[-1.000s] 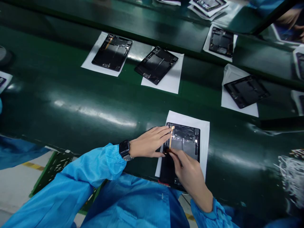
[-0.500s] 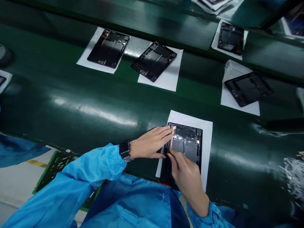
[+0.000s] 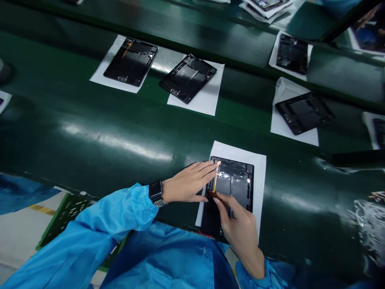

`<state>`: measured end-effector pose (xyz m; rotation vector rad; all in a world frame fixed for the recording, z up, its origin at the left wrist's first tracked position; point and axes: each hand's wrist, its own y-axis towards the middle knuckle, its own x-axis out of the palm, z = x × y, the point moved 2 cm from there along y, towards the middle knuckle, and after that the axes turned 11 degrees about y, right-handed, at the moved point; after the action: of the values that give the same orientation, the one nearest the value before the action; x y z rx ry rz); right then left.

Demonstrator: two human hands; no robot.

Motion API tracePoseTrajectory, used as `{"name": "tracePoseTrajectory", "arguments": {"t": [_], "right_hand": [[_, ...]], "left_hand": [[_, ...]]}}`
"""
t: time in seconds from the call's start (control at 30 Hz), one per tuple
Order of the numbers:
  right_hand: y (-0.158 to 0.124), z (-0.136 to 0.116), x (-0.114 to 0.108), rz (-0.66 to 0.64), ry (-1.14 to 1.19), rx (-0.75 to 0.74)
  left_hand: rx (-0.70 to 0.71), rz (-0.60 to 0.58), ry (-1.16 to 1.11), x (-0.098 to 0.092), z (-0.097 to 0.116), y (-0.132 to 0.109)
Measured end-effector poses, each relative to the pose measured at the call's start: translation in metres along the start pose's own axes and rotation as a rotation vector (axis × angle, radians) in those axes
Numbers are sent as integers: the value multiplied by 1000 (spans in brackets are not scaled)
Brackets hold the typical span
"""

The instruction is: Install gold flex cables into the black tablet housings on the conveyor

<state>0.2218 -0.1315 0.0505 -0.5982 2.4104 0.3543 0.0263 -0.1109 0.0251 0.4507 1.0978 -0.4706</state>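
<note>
An opened black tablet lies on a white sheet at the bench's front edge. Down its left side runs an orange flex cable, with a darker brown end at the bottom. My left hand rests flat across the tablet's left edge, fingers stretched out, their tips by the cable's top. Just below, my right hand pinches the brown end of the cable between thumb and index finger. The lower part of the tablet is partly hidden beneath my right hand.
Farther back, more opened tablets lie on white sheets along the green bench. White tangled strips lie at the right edge. Below the bench on the left stands a green crate.
My right fingers have shifted slightly, so the brown end of the flex cable shows more now. My left hand stays flat on the tablet. The whole view has shifted slightly.
</note>
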Motion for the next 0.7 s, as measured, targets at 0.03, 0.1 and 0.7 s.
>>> {"name": "tracePoseTrajectory", "arguments": {"t": [0.03, 0.1, 0.7], "right_hand": [[0, 0, 1, -12, -9, -2], [2, -1, 2, -45, -47, -22], [12, -2, -5, -183, -267, -12]], "left_hand": [[0, 1, 2, 0, 0, 0], [0, 1, 4, 0, 0, 0], [5, -1, 12, 0, 1, -2]]}}
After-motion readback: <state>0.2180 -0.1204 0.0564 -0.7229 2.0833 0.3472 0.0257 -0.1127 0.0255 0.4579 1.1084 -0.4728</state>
